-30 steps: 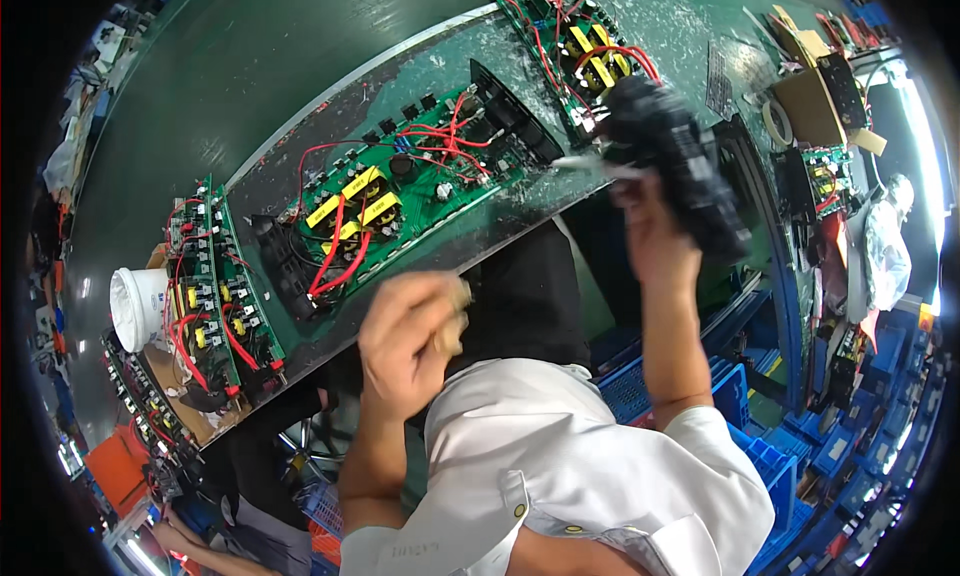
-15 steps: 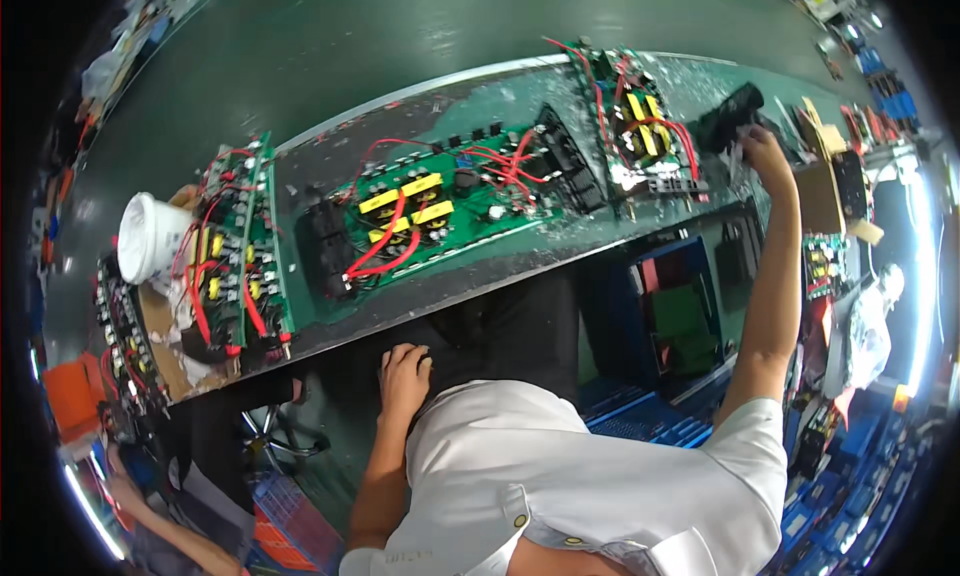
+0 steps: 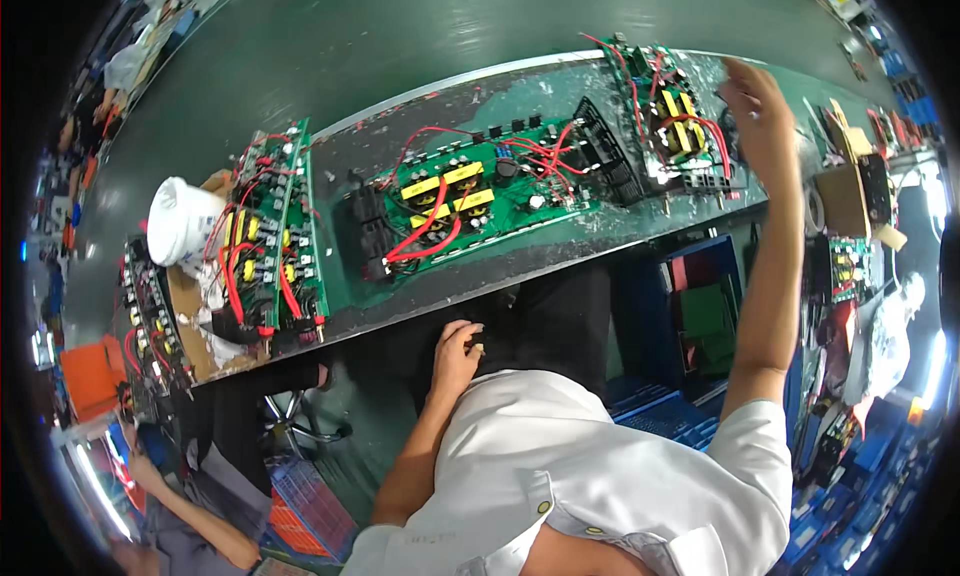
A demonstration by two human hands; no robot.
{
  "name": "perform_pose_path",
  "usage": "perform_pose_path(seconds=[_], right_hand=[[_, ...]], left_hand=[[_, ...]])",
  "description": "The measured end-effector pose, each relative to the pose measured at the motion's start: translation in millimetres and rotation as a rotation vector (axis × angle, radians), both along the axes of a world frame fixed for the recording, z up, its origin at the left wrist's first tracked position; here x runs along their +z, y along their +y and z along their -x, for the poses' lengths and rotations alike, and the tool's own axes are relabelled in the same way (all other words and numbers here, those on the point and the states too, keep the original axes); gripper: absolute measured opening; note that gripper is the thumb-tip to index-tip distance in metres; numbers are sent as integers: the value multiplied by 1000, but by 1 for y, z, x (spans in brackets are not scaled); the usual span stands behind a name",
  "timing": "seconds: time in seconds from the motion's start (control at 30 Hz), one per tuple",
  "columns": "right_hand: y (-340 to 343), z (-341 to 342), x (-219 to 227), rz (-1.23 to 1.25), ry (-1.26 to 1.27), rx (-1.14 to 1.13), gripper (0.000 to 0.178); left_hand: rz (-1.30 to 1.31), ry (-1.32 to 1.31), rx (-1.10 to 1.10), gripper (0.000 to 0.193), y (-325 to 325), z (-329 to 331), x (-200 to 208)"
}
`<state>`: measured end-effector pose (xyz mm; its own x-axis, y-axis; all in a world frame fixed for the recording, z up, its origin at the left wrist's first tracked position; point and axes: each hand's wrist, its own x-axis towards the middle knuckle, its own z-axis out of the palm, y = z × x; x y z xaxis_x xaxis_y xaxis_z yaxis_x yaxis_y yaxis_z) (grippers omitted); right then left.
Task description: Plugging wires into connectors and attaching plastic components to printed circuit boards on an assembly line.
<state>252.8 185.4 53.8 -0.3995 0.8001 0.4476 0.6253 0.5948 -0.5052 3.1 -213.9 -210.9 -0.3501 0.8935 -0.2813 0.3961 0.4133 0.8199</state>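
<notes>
At the right end of the workbench, my right hand is raised beyond a small green circuit board with yellow transformers and red wires. Motion smears its fingers, so I cannot see whether anything is in them. The black object beside it is mostly hidden behind the hand and forearm. My left hand rests on my dark trousers below the bench edge, fingers loosely bent and apart, with nothing visible in it. Straight ahead lies a larger green circuit board with yellow transformers, red wires and black end pieces.
Upright circuit boards stand at the left, beside a white bucket and a cardboard box. Blue crates sit below the bench. A cardboard carton stands at the right. Another person's arm shows at lower left.
My right hand has lifted up and away from the black object it was at, where it had something whitish. My left hand stays on my lap. The whole view has shifted slightly.
</notes>
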Motion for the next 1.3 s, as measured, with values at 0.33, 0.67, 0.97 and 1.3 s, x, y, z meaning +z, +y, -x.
perform_pose_path(seconds=[0.33,0.67,0.97,1.3], right_hand=[[-114,49,-31,287,63,406,21],[-41,2,-16,85,276,-95,18],[76,-151,-42,90,-33,-555,34],[125,-228,-110,585,-448,-664,54]], left_hand=[[173,-794,-39,42,-3,-2,42],[-275,-538,-95,35,56,11,148],[84,-1110,-449,34,7,-17,121],[-182,-667,-525,31,48,-13,142]])
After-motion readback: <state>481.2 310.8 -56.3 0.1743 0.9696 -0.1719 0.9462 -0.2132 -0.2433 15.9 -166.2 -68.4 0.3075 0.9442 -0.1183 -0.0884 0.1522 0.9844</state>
